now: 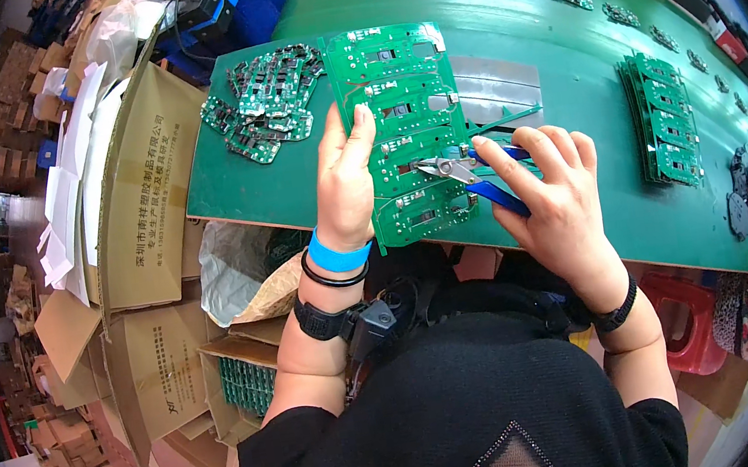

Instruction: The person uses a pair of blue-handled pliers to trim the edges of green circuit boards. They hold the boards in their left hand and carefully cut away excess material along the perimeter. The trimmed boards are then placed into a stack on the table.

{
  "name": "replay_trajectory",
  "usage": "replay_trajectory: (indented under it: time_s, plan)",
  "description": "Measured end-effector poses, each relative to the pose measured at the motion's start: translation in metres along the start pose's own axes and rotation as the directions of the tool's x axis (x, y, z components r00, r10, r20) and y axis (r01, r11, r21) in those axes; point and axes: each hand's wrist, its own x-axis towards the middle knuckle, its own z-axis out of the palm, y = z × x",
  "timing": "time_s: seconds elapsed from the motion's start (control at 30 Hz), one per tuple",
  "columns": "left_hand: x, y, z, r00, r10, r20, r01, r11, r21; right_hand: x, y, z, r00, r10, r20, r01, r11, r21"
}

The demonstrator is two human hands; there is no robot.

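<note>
Left hand (343, 181) grips green board (402, 126); right hand (553, 196) closed on blue cutters (470, 174) at its edge. Brown printed cartons (138, 198) stand left of green table (562, 86).

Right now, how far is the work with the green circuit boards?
Seemingly done: a heap of small cut boards lies at the bench's far left. In hand: the left hand holds a green panel, and the right hand puts blue-handled cutters to it. Seemingly left: a stack of boards at the right.
</note>
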Motion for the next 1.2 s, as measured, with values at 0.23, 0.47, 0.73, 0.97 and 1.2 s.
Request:
replay_trajectory:
  time_s: [0.23,0.47,0.73,0.97,1.2]
  plan:
    - [-0.001,-0.002,-0.005,0.999,-0.034,-0.012,0.033,0.999,-0.038,-0.002,0.003,0.010,0.995,0.016,-0.094,-0.013,0.999,0.037]
    - [-0.001,-0.006,-0.024,0.933,-0.322,0.162,0.359,0.783,-0.508,-0.006,0.021,-0.002,0.960,0.194,-0.200,-0.182,0.980,0.081]
    - [-0.009,-0.027,-0.018,0.898,-0.248,0.363,0.436,0.612,-0.660,-0.004,0.019,0.009,0.967,0.227,-0.114,-0.224,0.974,0.039]
    - [-0.007,-0.020,-0.010,0.895,-0.236,0.379,0.439,0.615,-0.655,-0.007,0.021,0.008,0.961,0.217,-0.171,-0.216,0.976,0.023]
    - [0.008,-0.006,-0.019,0.986,-0.148,0.074,0.164,0.934,-0.318,-0.017,0.016,-0.019,0.992,0.122,-0.008,-0.120,0.985,0.125]
